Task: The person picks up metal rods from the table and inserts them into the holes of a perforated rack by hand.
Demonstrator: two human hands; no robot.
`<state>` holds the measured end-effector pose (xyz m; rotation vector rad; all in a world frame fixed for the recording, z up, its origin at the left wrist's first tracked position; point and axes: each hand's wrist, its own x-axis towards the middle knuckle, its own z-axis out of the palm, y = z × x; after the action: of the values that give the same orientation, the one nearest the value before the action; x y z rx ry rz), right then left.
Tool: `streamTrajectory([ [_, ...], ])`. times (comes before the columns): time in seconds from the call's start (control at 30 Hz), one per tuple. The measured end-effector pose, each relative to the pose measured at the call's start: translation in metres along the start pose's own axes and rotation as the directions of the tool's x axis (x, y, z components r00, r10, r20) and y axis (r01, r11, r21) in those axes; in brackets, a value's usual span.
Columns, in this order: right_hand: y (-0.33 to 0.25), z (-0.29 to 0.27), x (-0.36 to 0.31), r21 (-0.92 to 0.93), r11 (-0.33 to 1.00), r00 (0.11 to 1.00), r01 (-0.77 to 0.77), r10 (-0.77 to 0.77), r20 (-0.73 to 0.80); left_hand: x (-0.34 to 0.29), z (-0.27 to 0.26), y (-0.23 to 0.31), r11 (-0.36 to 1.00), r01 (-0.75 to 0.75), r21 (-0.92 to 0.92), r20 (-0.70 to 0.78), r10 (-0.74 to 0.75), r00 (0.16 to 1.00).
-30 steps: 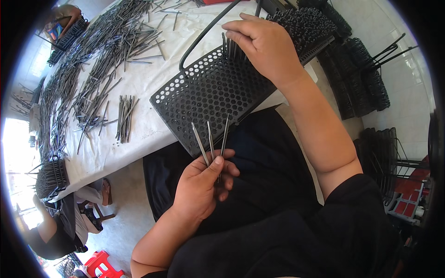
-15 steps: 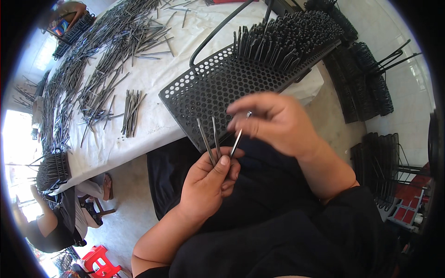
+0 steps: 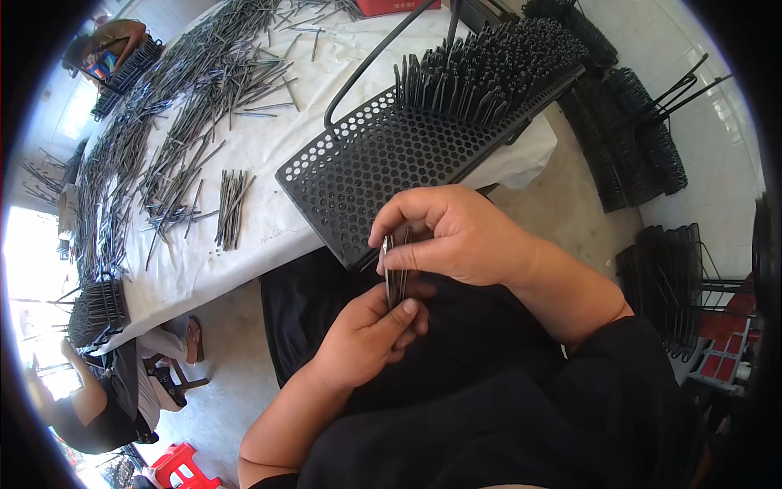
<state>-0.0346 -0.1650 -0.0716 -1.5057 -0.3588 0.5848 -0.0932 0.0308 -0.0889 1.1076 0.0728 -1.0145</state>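
Thin dark metal rods (image 3: 395, 284) stand upright as a close bunch between my hands, in front of my dark clothing. Their lower part is gripped by my left hand (image 3: 366, 338), thumb across the front. My right hand (image 3: 456, 240) closes thumb and fingers around the upper ends, which partly hides them. Just beyond lies a black perforated metal tray (image 3: 371, 167), tilted over the table's near edge. Densely packed dark rods (image 3: 497, 77) stand upright at its far right part. A small bundle of similar rods (image 3: 231, 210) rests on the table to the left.
Loose rods (image 3: 191, 102) lie heaped along the white-covered table (image 3: 269, 213). A red box (image 3: 399, 7) sits at the far edge. Black racks of rods (image 3: 623, 143) stand on the floor at right. Another person (image 3: 94, 403) sits at the left, near a red stool (image 3: 183, 469).
The rods, fanned apart before, are now gathered together. My right hand has come down and left onto their upper ends; my left hand has moved slightly down.
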Motion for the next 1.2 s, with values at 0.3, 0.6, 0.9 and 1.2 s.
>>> streamTrajectory([
  [0.3, -0.007, -0.008, 0.003, -0.141, 0.990, 0.999, 0.009, -0.015, -0.038, 0.001, 0.000, -0.001, 0.999, -0.027, -0.029, -0.071, 0.025, 0.997],
  [0.6, 0.000, -0.073, 0.048, -0.752, 0.551, 0.281, 0.362, -0.834, -0.475, 0.006, -0.010, -0.001, 0.989, -0.025, -0.147, -0.186, -0.003, 0.983],
  [0.9, -0.007, -0.076, 0.062, -0.912, 0.389, 0.367, 0.129, -0.873, -0.320, 0.008, -0.013, -0.002, 0.990, -0.021, -0.137, -0.198, -0.006, 0.980],
  [1.2, -0.026, -0.079, 0.073, -0.972, 0.233, 0.555, -0.021, -0.806, -0.205, 0.010, -0.017, -0.003, 0.985, -0.030, -0.168, -0.163, 0.002, 0.987],
])
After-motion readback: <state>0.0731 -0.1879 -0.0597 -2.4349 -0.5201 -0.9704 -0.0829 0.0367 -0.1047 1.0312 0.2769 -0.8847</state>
